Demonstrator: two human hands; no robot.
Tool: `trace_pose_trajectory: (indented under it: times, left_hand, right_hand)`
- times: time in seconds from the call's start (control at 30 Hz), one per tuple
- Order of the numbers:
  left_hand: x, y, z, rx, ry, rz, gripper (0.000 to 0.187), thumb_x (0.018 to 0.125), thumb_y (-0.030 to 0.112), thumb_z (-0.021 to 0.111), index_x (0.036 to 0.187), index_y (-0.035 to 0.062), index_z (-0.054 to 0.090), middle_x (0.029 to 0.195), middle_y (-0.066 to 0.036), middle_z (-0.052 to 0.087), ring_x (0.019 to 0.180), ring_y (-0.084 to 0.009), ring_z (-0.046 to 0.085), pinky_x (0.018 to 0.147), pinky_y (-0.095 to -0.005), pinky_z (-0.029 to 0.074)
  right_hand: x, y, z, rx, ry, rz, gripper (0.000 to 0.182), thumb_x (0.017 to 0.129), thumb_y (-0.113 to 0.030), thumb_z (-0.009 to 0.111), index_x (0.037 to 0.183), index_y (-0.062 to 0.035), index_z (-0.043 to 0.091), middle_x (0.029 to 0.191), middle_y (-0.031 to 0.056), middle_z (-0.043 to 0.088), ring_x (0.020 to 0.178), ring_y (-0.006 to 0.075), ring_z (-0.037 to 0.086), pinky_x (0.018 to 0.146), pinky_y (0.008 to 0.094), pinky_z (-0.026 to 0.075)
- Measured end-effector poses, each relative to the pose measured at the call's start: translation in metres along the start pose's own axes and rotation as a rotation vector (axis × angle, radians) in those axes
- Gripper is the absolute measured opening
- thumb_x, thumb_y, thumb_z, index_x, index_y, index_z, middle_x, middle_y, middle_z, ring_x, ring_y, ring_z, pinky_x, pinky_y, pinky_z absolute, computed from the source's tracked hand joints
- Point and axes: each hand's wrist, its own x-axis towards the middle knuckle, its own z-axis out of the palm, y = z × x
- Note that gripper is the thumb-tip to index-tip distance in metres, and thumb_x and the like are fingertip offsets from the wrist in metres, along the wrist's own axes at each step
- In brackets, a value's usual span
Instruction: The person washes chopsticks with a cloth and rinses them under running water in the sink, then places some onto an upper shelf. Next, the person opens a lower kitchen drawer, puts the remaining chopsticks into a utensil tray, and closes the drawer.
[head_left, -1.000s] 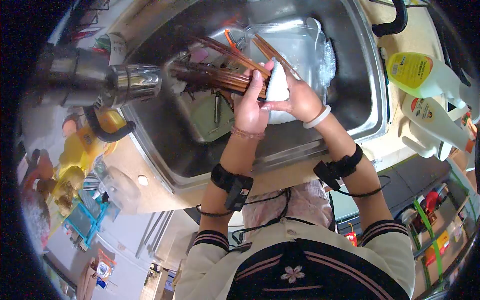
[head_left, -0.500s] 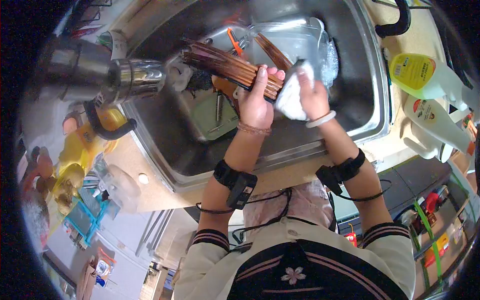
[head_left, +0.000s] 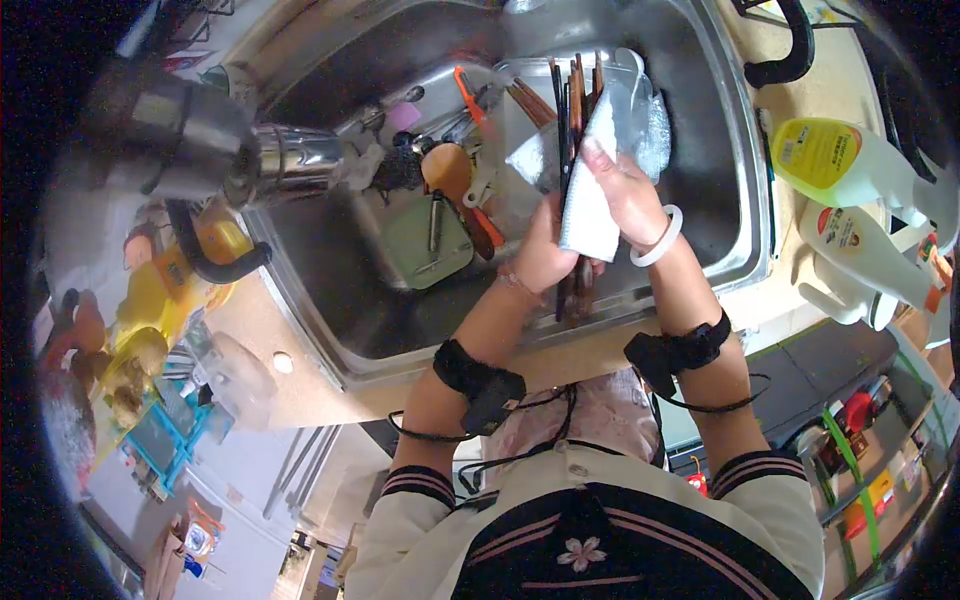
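Note:
A bundle of brown and black chopsticks (head_left: 574,112) stands nearly upright in the picture, over the sink. My left hand (head_left: 543,250) is closed round its lower part. My right hand (head_left: 628,200) presses a white cloth (head_left: 592,222) against the bundle, thumb on top of the cloth. The cloth wraps over the middle of the chopsticks and hides part of them. More brown chopsticks (head_left: 530,102) lie just behind, in a clear plastic tub (head_left: 510,70).
The metal sink (head_left: 330,300) holds a green tray (head_left: 400,240), a wooden spoon (head_left: 447,170), an orange-handled tool (head_left: 468,95) and other utensils. The faucet (head_left: 290,165) juts in from the left. Detergent bottles (head_left: 820,150) stand on the right counter.
The chopsticks have turned from slanting left to nearly upright and moved right. The cloth, earlier at their near end, now covers their middle. My left hand has moved lower and rightward.

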Motion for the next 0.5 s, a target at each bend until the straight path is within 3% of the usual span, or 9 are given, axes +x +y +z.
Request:
trace_pose_trajectory:
  times: [0.07, 0.17, 0.3, 0.33, 0.37, 0.4, 0.43, 0.5]
  left_hand:
    - [0.000, 0.005, -0.003, -0.026, -0.029, -0.070, 0.006, 0.086, 0.008, 0.039, 0.088, 0.0052, 0.044, 0.061, -0.004, 0.048, 0.045, -0.0126, 0.048, 0.038, -0.0259, 0.039]
    - [-0.002, 0.008, -0.005, -0.119, -0.040, -0.224, 0.007, 0.087, 0.010, 0.037, 0.086, 0.0081, 0.044, 0.058, 0.000, 0.042, 0.042, -0.0095, 0.041, 0.036, -0.0248, 0.033]
    - [-0.011, 0.009, -0.005, -0.300, -0.151, -0.481, 0.010, 0.088, 0.015, 0.039, 0.082, 0.0081, 0.042, 0.057, 0.001, 0.037, 0.041, -0.0085, 0.037, 0.037, -0.0248, 0.032]
    - [-0.012, 0.012, -0.004, -0.333, -0.185, -0.524, 0.011, 0.088, 0.016, 0.039, 0.081, 0.0079, 0.041, 0.057, 0.002, 0.036, 0.041, -0.0084, 0.036, 0.037, -0.0245, 0.032]
    - [-0.011, 0.016, -0.004, -0.277, -0.154, -0.502, 0.025, 0.089, 0.024, 0.039, 0.068, 0.0094, 0.039, 0.053, 0.001, 0.034, 0.041, -0.0085, 0.034, 0.037, -0.0235, 0.028]
    - [-0.008, 0.017, -0.005, -0.208, -0.081, -0.484, 0.026, 0.089, 0.025, 0.040, 0.067, 0.0099, 0.039, 0.051, 0.002, 0.032, 0.040, -0.0085, 0.034, 0.037, -0.0235, 0.028]
    - [-0.008, 0.013, -0.007, -0.256, -0.090, -0.495, 0.021, 0.088, 0.024, 0.043, 0.073, 0.0096, 0.040, 0.054, 0.002, 0.034, 0.040, -0.0078, 0.034, 0.037, -0.0241, 0.029]
    - [-0.010, 0.017, -0.004, -0.278, -0.109, -0.553, 0.017, 0.088, 0.023, 0.045, 0.079, 0.0093, 0.040, 0.055, 0.003, 0.035, 0.040, -0.0071, 0.034, 0.036, -0.0245, 0.029]
  right_hand:
    - [-0.002, 0.008, -0.002, -0.090, 0.006, -0.110, 0.040, 0.084, -0.041, 0.050, 0.083, -0.0022, 0.056, 0.069, 0.0027, 0.054, 0.062, 0.0100, 0.050, 0.056, 0.0243, 0.042]
    - [0.007, 0.029, -0.001, 0.080, 0.078, -0.239, 0.036, 0.083, -0.038, 0.053, 0.082, -0.0022, 0.056, 0.067, 0.0029, 0.055, 0.058, 0.0102, 0.051, 0.051, 0.0242, 0.042]
    - [0.014, -0.016, 0.000, 0.414, 0.223, -0.052, 0.029, 0.085, -0.032, 0.052, 0.080, -0.0040, 0.057, 0.063, 0.0021, 0.055, 0.055, 0.0093, 0.051, 0.047, 0.0227, 0.040]
    - [0.016, -0.018, 0.000, 0.388, 0.204, -0.111, 0.029, 0.085, -0.031, 0.051, 0.079, -0.0038, 0.057, 0.063, 0.0024, 0.055, 0.053, 0.0108, 0.052, 0.046, 0.0238, 0.040]
    - [0.015, -0.013, 0.002, 0.244, 0.302, -0.144, 0.029, 0.085, -0.032, 0.051, 0.079, -0.0035, 0.057, 0.062, 0.0031, 0.055, 0.051, 0.0124, 0.052, 0.045, 0.0245, 0.041]
    - [0.016, -0.001, 0.007, 0.097, 0.396, -0.177, 0.030, 0.085, -0.032, 0.050, 0.078, -0.0032, 0.056, 0.060, 0.0038, 0.055, 0.049, 0.0139, 0.053, 0.043, 0.0253, 0.041]
    - [0.023, 0.013, 0.016, 0.081, 0.429, -0.391, 0.031, 0.086, -0.031, 0.049, 0.076, -0.0030, 0.055, 0.059, 0.0020, 0.052, 0.049, 0.0132, 0.051, 0.044, 0.0258, 0.040]
    - [0.030, 0.006, -0.012, 0.201, 0.308, -0.129, 0.030, 0.087, -0.030, 0.047, 0.087, -0.0010, 0.053, 0.069, 0.0031, 0.055, 0.058, 0.0130, 0.053, 0.054, 0.0240, 0.043]
